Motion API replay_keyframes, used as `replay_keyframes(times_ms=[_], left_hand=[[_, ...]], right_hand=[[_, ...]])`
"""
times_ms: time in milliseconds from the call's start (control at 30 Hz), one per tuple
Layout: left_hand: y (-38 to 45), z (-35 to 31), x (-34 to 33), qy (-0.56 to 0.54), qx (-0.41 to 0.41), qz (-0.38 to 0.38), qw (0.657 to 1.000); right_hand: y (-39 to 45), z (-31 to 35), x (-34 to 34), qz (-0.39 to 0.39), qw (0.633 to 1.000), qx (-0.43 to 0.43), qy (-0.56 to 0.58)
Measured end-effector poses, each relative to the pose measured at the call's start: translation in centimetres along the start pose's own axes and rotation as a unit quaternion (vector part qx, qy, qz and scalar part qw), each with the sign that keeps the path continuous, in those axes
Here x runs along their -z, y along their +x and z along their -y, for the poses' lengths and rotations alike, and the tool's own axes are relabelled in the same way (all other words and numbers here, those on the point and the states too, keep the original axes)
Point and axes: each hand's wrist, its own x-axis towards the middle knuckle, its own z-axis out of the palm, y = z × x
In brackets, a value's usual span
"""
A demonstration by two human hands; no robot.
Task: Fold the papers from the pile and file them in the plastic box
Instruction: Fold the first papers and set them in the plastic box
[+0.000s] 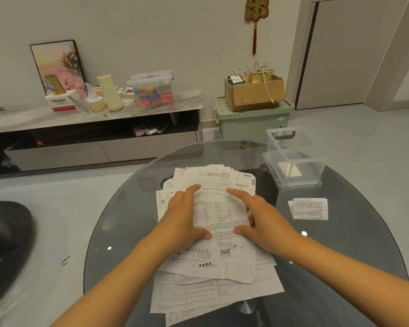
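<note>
papers (213, 237) lie in a loose pile at the middle of the round glass table (118, 223). left hand (182, 215) and right hand (262, 218) rest on the top sheet (216, 208), each grip spread, fingers flat and thumbs at its near edge, likely squaring it for a fold. plastic box (295, 156) stands open at two o'clock from the pile, near for filing. one folded paper (309, 208) lies at three o'clock. lower sheets are mostly hidden; print is unreadable.
</note>
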Motion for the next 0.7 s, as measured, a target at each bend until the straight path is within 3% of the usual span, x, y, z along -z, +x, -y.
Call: replay_keyframes(times_ms=[167, 300, 500, 701], left_hand=[[-0.1, 0.0, 0.0, 0.069, -0.029, -0.059, 0.995], [-0.7, -0.8, -0.3, 0.118, -0.110, -0.106, 0.981], [-1.9, -1.3, -1.2, 0.074, -0.184, 0.003, 0.980], [-2.4, -1.8, -1.5, 0.103, -0.204, 0.042, 0.973]], right_hand=[[-0.1, 0.2, 0.6, 0.039, 0.999, -0.023, -0.028], [-1.0, 0.6, 0.9, 0.045, 0.997, -0.047, -0.038], [-2.7, 1.2, 1.5, 0.046, 0.992, -0.106, 0.055], [-3.9, 1.6, 2.5, 0.073, 0.977, -0.136, 0.150]])
